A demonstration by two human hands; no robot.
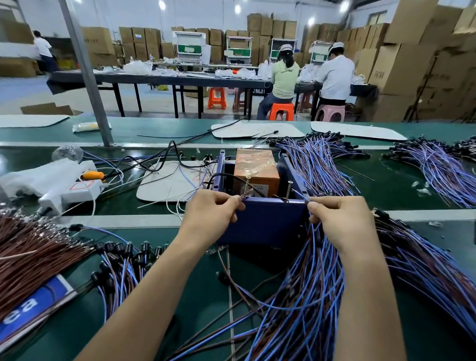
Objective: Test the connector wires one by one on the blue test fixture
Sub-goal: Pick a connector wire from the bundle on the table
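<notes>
- The green workbench [171,300] lies under both forearms and runs on past the hands.
- A heap of blue and brown connector wires [307,306] lies below the right hand and along the right forearm. Some strands rise into that hand.
- A bundle of brown wires [15,258] lies well to the left of the left forearm.
- The blue test fixture [265,225] stands between the two hands, which meet it at the top corners of its front wall.
- The right hand [336,220] has its fingers curled, and thumb and forefinger pinch a blue wire end [303,197] that points up and left.
- The left hand [213,209] is curled the same way and pinches a thin wire end [241,198] between thumb and forefinger.
- An orange box [256,167] sits inside the fixture, just beyond the hands.
- The left screw [247,186] stands up just beside the left fingertips, and the right screw [287,191] stands near the right hand's wire. Whether either wire touches its screw cannot be told.
</notes>
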